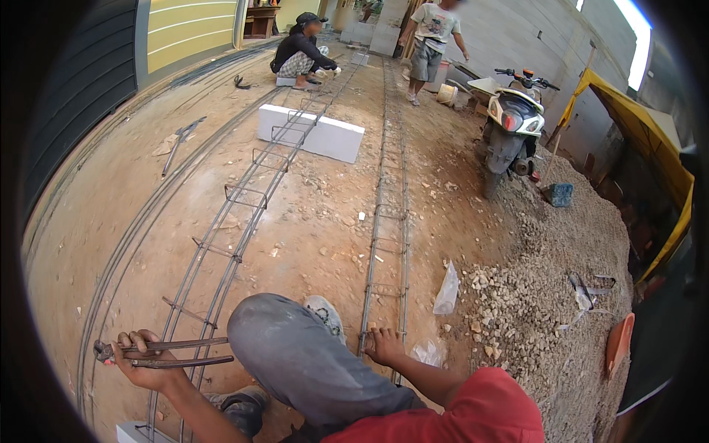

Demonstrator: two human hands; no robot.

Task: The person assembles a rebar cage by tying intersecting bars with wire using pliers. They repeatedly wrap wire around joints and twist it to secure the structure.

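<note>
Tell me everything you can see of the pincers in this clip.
The pincers look like worn, dark brown metal, with two long, slim handles and a compact head. The left hand wraps around them close to the head, which pokes out at the picture's left. The handles lie roughly side by side, slightly apart, their ends toward the bent knee; whether they touch it is unclear. In view, they cross in front of the left rebar cage. Jaw detail is too small to read.

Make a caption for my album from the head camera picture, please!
Pincers in the left grip, the right grip on a rebar frame, and a motorbike beside gravel.
</note>
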